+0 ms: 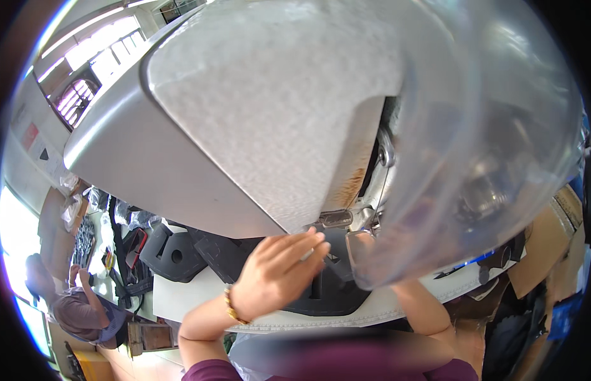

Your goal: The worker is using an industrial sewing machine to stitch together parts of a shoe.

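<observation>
The pale grey head of a sewing machine (270, 114) fills the upper middle, with a clear curved plastic shield (429, 159) on its right. Beside the presser foot (357, 244), my left hand (279, 273) lies over a black padded piece (330, 295), its fingers stretched out side by side and no object seen in them. A yellow beaded bracelet circles that wrist. My right hand (387, 263) reaches in from the right near the presser foot; the shield blurs it, so its fingers and anything in them cannot be made out.
More black padded pieces (171, 254) lie on the white table (200, 295) at the left. A red-and-black object (136, 244) is farther left. Another person (82, 311) works at the far left. Cardboard (549, 235) stands at the right.
</observation>
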{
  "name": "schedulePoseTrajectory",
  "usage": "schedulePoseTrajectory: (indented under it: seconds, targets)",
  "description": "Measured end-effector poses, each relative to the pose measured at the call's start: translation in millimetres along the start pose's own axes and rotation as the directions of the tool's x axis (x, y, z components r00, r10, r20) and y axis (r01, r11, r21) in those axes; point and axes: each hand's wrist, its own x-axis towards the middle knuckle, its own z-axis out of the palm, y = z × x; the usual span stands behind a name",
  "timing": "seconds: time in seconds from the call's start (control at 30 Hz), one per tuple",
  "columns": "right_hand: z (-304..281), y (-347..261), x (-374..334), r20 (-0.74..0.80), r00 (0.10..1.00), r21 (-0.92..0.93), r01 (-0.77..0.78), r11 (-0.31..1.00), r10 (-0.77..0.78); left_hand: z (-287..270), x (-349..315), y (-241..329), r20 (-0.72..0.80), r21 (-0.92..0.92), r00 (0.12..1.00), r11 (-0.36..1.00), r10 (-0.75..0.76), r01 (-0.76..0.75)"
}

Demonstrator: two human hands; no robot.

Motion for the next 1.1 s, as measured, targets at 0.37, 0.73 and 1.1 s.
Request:
schedulePoseTrajectory:
  seconds: [0.37, 0.73, 1.1]
  targets:
    - [-13, 22, 40, 0.320, 0.931, -0.228, 0.258, 0.939, -0.178, 63, 6, 36, -0.268, 0.336, 0.939, 0.892, -0.217, 0.302]
    - [-17, 16, 50, 0.436, 0.852, -0.344, 0.456, 0.821, -0.290, 26, 8, 13, 0.022, 0.100, 0.999, 0.994, -0.049, 0.046]
    - [-9, 4, 48, -0.039, 0.971, 0.200, 0.237, 0.951, -0.234, 32, 1, 14, 0.702, 0.680, 0.701, 0.173, 0.125, -0.712]
